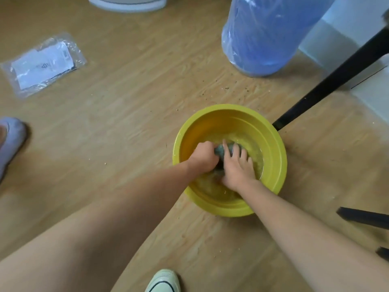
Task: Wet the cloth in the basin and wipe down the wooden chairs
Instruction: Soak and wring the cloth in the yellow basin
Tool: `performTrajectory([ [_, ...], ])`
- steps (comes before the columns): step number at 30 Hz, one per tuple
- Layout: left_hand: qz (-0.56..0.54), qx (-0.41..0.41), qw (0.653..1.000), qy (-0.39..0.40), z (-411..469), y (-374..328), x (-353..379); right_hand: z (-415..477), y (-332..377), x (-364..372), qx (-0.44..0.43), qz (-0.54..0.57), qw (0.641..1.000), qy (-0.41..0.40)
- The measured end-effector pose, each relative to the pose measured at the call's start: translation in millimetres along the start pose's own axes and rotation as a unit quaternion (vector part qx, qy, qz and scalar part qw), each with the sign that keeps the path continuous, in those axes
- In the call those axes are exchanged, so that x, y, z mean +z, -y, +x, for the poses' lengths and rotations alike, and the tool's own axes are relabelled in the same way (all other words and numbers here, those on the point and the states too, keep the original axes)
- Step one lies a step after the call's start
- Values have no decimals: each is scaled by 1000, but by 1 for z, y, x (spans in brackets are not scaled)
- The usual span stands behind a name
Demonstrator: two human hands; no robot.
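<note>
Left hand (202, 157): knuckles up, curled tight round one end of the grey-green cloth (223, 150). Right hand (237, 165): fingers spread and draped over the other end, pressing it down; whether it truly grips or only pins the cloth, cannot tell. Cloth bunched into a short roll between the two hands, low inside the yellow basin (275, 144), at or just under the shallow water. Water looks cloudy and rippled around the hands.

Basin sits on the wood-look floor (126, 106), which is speckled with crumbs and grit near the rim. A black chair leg (328, 81) meets the floor just beside the basin's far right edge; a second dark leg (364, 217) enters from the right. Further out: a blue plastic-wrapped cylinder (265, 34), a clear packet with papers (43, 64), a pale green shoe (163, 281) at the bottom edge.

Judgement: soaking or wringing stage, no wiping begun. To do it well: soak the whole roll, then twist the ends in opposite directions over the basin until damp only, since dripping water would suit neither wood nor floor. Keep elbows clear of the rim; a light basin may tip.
</note>
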State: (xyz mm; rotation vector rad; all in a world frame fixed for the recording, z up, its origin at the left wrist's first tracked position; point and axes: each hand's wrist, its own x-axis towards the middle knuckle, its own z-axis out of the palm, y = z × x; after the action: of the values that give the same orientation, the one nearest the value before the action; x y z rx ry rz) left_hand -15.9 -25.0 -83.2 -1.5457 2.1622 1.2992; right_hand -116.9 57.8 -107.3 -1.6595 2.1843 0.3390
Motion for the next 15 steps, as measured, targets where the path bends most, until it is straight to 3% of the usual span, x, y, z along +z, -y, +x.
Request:
performTrajectory([
  [3,-146,-59,987,-13,-3,-6,-2,8,4,9,31,133,986,-95],
  [7,-275,-66,959,-22,-7,-14,-8,19,6,9,127,461,874,-86],
  [11,-318,-60,946,-25,-8,-27,-9,20,-1,-6,217,700,681,8],
  [15,-327,-91,941,-7,-12,-48,-17,9,-9,-34,217,878,419,75],
])
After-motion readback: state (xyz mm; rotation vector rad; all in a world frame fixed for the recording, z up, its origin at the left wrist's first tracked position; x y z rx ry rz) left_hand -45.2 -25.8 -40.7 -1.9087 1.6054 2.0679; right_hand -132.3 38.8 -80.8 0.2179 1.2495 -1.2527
